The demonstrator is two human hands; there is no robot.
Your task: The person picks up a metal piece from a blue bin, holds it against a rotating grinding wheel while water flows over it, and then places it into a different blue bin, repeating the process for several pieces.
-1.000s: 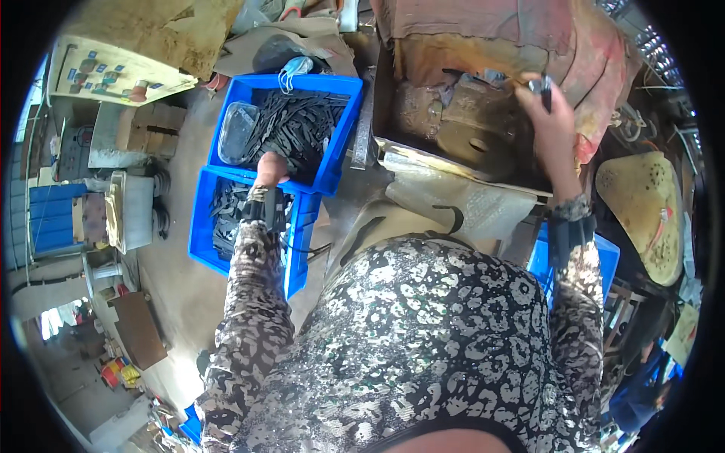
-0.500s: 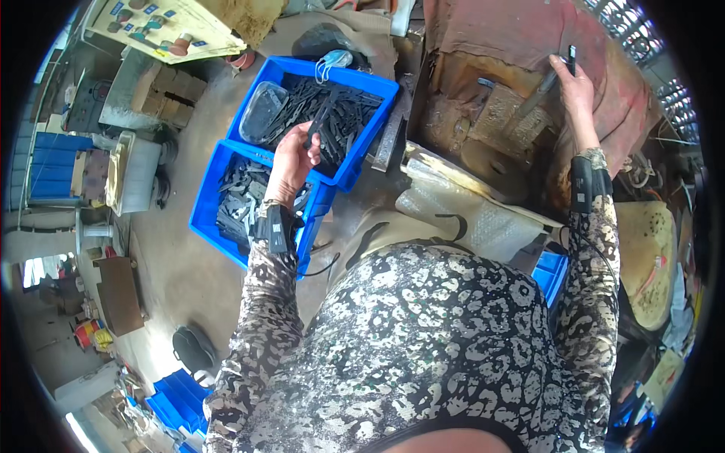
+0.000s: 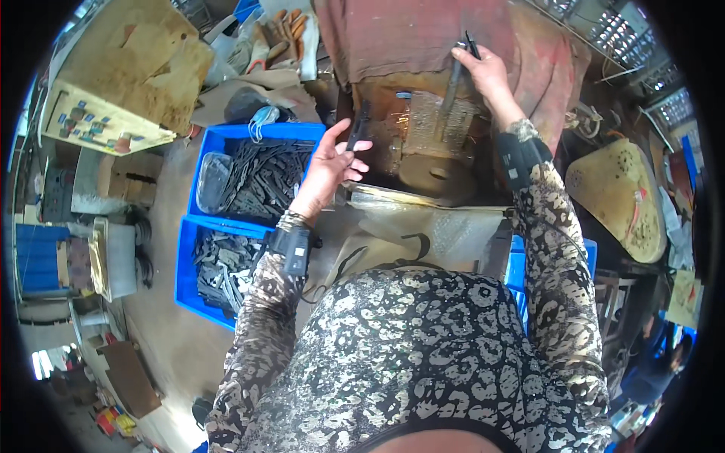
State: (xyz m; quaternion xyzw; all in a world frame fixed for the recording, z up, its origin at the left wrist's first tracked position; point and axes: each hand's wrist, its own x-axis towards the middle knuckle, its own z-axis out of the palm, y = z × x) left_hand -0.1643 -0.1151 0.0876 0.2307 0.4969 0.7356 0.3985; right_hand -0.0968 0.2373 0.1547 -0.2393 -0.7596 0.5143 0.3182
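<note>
My left hand (image 3: 332, 166) pinches a dark flat strip (image 3: 360, 124), held upright with some fingers spread out. It has come up at the left edge of a grimy machine bed (image 3: 385, 143). My right hand (image 3: 487, 75) is closed at the far side of the bed, with a short black bar (image 3: 472, 45) sticking up from its fingers. A slanting metal rod (image 3: 451, 94) rises from the bed to my right thumb; whether the thumb touches it I cannot tell. On the near part of the bed lies a brown round disc (image 3: 434, 177), close to a perforated block (image 3: 423, 124).
Left of me, a blue bin (image 3: 321, 134) holds dark strips and a clear plastic tub (image 3: 215, 181). A second blue bin (image 3: 181, 264) with grey strips stands nearer. Reddish cloth (image 3: 415, 38) drapes behind the bed. A worn stool seat (image 3: 623, 200) is at right.
My left hand has carried the dark strip from over the bin rightward to the machine bed. The whole view has turned, and my right hand still grips the black bar.
</note>
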